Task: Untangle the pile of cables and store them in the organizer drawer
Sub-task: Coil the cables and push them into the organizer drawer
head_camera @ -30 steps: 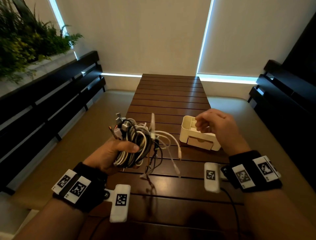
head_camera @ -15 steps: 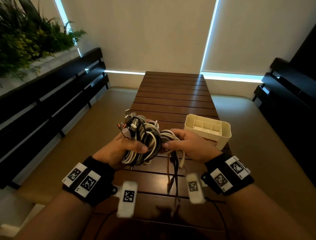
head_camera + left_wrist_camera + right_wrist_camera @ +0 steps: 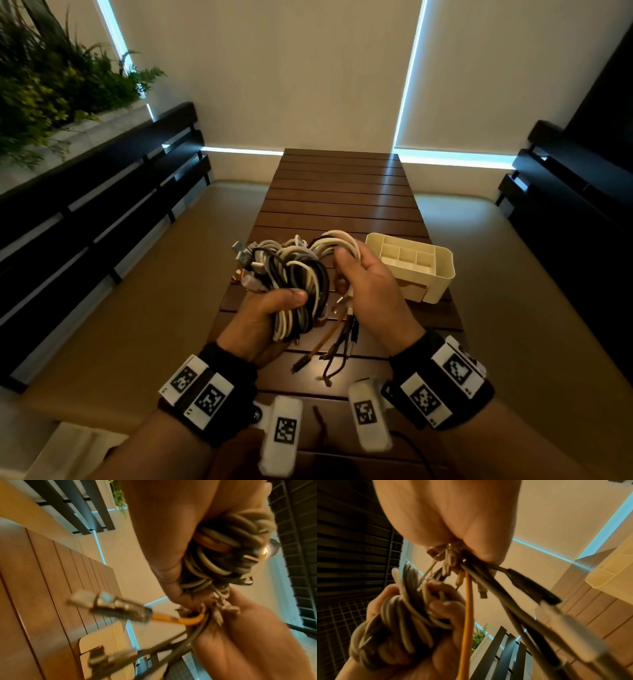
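Observation:
A tangled bundle of white, grey and black cables (image 3: 291, 274) is held above the near part of the slatted wooden table (image 3: 342, 192). My left hand (image 3: 270, 311) grips the bundle's lower loops (image 3: 214, 555). My right hand (image 3: 363, 277) curls round white loops and loose ends at the bundle's right side (image 3: 450, 561). An orange cable (image 3: 325, 339) (image 3: 468, 608) (image 3: 180, 619) and dark plug ends dangle below both hands. The cream organizer (image 3: 414, 263) with its drawer stands on the table just right of my right hand (image 3: 101, 649) (image 3: 611, 566).
Dark slatted benches (image 3: 102, 205) flank the table on the left and on the right (image 3: 565, 192). Green plants (image 3: 58, 82) fill the upper left. The table's far half stretches toward the blinds.
My right hand left the organizer, came to the bundle and took hold of its right side. Both hands have lifted the bundle a little, and the loose ends now hang between them.

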A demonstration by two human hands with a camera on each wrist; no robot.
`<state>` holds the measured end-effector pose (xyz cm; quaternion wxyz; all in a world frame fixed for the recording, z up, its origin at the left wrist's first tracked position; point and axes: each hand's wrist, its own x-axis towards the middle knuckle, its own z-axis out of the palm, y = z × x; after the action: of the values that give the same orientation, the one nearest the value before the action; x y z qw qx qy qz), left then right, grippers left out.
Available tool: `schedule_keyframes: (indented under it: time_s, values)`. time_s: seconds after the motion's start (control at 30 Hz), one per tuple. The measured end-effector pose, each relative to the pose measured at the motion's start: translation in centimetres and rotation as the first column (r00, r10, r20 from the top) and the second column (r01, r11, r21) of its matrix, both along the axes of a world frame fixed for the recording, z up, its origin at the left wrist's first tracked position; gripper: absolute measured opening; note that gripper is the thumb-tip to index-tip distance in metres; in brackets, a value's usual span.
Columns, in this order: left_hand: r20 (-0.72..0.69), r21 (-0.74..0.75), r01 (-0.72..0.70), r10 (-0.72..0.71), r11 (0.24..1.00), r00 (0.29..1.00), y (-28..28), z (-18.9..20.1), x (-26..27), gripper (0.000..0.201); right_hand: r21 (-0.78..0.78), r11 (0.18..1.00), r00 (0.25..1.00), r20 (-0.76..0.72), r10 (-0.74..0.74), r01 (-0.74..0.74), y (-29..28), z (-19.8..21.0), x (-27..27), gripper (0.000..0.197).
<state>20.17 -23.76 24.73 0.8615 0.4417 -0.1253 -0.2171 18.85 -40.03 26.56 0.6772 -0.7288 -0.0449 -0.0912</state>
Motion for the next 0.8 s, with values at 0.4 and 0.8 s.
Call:
schedule_keyframes:
  time_s: [0.4, 0.8]
  values:
    - [0.017, 0.032, -0.082, 0.082, 0.996, 0.997, -0.5, 1.0, 0.1, 0.082, -0.017, 1.000, 1.000, -0.016, 0.005, -0.005, 0.2, 1.1, -0.8, 0.045]
    - [0.145, 0.052, -0.040, 0.032, 0.998, 0.989, 0.2, 1.4, -0.6, 0.067, -0.130, 0.982, 0.988, -0.081, 0.128, -0.138, 1.3, 1.4, -1.5, 0.037]
